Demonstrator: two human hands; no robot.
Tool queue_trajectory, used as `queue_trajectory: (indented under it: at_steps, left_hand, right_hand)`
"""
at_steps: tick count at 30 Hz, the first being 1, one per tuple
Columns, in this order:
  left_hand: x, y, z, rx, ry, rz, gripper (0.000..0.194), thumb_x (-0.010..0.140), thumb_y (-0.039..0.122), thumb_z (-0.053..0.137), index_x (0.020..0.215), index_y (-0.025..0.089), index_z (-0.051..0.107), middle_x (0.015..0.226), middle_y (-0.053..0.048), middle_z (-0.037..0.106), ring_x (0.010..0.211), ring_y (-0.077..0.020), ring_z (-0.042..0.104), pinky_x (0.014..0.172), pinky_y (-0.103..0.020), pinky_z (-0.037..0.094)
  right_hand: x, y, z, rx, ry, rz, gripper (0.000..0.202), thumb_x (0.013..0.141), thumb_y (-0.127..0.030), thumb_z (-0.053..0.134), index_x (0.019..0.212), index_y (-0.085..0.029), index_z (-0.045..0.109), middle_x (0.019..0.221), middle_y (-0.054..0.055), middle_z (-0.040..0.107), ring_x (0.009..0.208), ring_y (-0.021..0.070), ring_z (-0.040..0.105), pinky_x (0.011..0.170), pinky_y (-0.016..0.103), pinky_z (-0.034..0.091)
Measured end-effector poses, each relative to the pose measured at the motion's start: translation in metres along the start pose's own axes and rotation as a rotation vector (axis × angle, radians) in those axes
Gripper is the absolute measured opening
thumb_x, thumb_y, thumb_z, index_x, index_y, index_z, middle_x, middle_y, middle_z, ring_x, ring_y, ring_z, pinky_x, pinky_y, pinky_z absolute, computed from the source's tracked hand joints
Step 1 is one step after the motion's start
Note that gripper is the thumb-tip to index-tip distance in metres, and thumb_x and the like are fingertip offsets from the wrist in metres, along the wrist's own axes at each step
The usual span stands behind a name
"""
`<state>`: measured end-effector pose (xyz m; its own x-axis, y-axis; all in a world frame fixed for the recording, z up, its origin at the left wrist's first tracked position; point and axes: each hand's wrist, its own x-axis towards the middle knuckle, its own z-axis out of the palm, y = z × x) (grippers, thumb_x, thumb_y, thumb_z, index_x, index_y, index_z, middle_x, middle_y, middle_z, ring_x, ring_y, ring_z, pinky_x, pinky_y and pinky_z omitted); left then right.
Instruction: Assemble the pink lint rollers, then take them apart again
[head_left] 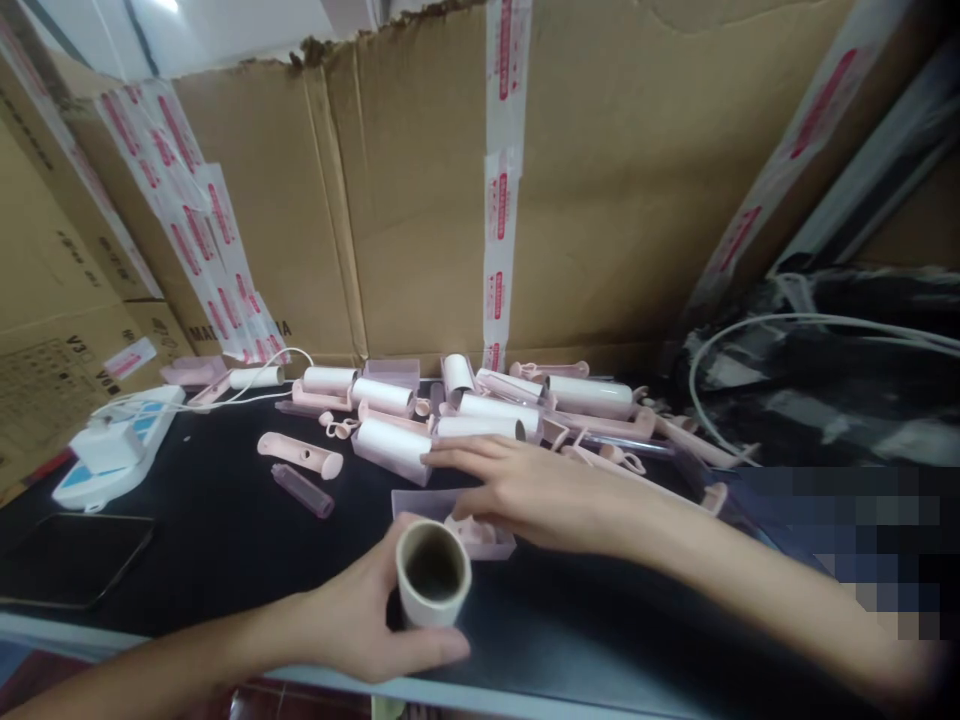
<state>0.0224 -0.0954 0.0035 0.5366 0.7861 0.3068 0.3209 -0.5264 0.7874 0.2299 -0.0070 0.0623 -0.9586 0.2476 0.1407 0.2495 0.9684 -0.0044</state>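
Note:
My left hand (375, 610) is closed around a white paper roll (435, 575) with a hollow cardboard core, held upright near the table's front edge. Just beyond it lies a clear plastic tray (499, 548) with small pink plastic parts (474, 530) inside. My right hand (502, 480) reaches over this tray with fingers stretched and apart. Its fingertips are beside another white roll (394, 437) lying in a clear tray; whether they touch it I cannot tell. A pink plastic handle (300, 455) and a clear plastic piece (301, 490) lie left of my hands.
Several white rolls (499, 410) and pink parts are heaped along the cardboard wall (420, 200). On the left are a white power strip (161, 410) with a plug and cable, and a dark phone (71, 560). Black plastic wrapping (840, 380) and white cables stand at right.

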Motion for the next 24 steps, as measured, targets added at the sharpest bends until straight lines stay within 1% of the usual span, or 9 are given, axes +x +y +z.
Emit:
queue_trajectory:
  at_steps: [2,5,8,11,13,14,17,21,24]
  left_hand:
    - [0.005,-0.011,0.007,0.025,-0.007,0.045,0.046,0.066,0.03,0.074,0.104,0.018,0.049,0.1,-0.007,0.055,0.092,-0.0191,0.056,0.085,-0.033,0.046]
    - [0.017,-0.026,0.012,0.088,0.064,0.115,0.048,0.066,0.034,0.075,0.102,0.018,0.049,0.1,-0.007,0.057,0.094,-0.0206,0.055,0.087,-0.035,0.045]
    - [0.02,-0.036,0.012,0.136,0.116,0.124,0.059,0.067,0.035,0.073,0.115,0.019,0.043,0.109,-0.009,0.055,0.102,-0.0232,0.054,0.092,-0.04,0.044]
    - [0.014,-0.041,0.014,0.118,0.185,0.105,0.082,0.068,0.034,0.073,0.131,0.021,0.023,0.12,-0.012,0.052,0.108,-0.0245,0.055,0.095,-0.041,0.045]
    - [0.011,-0.042,0.017,0.112,0.208,0.112,0.084,0.068,0.034,0.073,0.131,0.02,0.02,0.121,-0.013,0.052,0.109,-0.0253,0.057,0.094,-0.04,0.047]
    - [0.01,-0.042,0.018,0.113,0.212,0.132,0.082,0.068,0.034,0.073,0.13,0.021,0.022,0.122,-0.013,0.052,0.109,-0.0258,0.057,0.094,-0.039,0.047]
    - [0.01,-0.04,0.019,0.122,0.225,0.184,0.077,0.069,0.033,0.072,0.128,0.021,0.025,0.119,-0.013,0.055,0.109,-0.0258,0.058,0.093,-0.038,0.048]
    - [0.011,-0.035,0.016,0.163,0.186,0.132,0.072,0.07,0.036,0.071,0.126,0.018,0.03,0.118,-0.013,0.056,0.108,-0.0258,0.057,0.092,-0.039,0.047]
    - [0.01,-0.031,0.016,0.195,0.167,0.108,0.067,0.072,0.037,0.069,0.125,0.017,0.032,0.116,-0.013,0.057,0.106,-0.0264,0.058,0.091,-0.04,0.048]
  right_hand:
    - [0.011,0.011,0.008,-0.021,-0.128,-0.044,0.016,0.076,-0.012,0.062,0.088,-0.017,0.072,0.134,0.012,0.049,0.128,0.0291,0.039,0.101,0.043,0.038]
    - [0.02,0.019,0.015,-0.028,-0.143,-0.073,0.013,0.079,-0.019,0.062,0.085,-0.016,0.073,0.131,0.014,0.052,0.125,0.0292,0.043,0.099,0.042,0.041]
    - [0.013,0.015,0.009,0.021,0.012,0.024,0.019,0.085,-0.023,0.055,0.093,-0.017,0.072,0.125,0.014,0.058,0.117,0.0263,0.052,0.095,0.04,0.045]
    - [-0.003,-0.001,-0.003,0.145,0.31,0.186,0.024,0.088,-0.024,0.051,0.106,-0.019,0.066,0.116,0.009,0.065,0.107,0.0202,0.061,0.09,0.032,0.05]
    - [-0.012,-0.015,-0.007,0.195,0.429,0.175,0.025,0.087,-0.021,0.053,0.109,-0.02,0.064,0.11,0.006,0.068,0.102,0.0175,0.064,0.088,0.028,0.052]
    - [-0.015,-0.022,-0.008,0.204,0.43,0.136,0.026,0.085,-0.019,0.054,0.109,-0.02,0.063,0.109,0.006,0.069,0.101,0.0166,0.064,0.088,0.026,0.052]
    - [-0.02,-0.036,-0.002,0.174,0.345,0.01,0.031,0.083,-0.012,0.055,0.112,-0.02,0.062,0.114,0.005,0.067,0.104,0.0164,0.062,0.09,0.024,0.052]
    - [-0.023,-0.04,0.012,0.07,0.397,0.041,0.03,0.082,-0.018,0.058,0.112,-0.022,0.061,0.117,0.007,0.064,0.109,0.0213,0.06,0.093,0.032,0.05]
    - [-0.023,-0.04,0.018,0.114,0.442,0.082,0.028,0.083,-0.019,0.057,0.11,-0.024,0.061,0.119,0.008,0.063,0.11,0.0215,0.059,0.091,0.032,0.051]
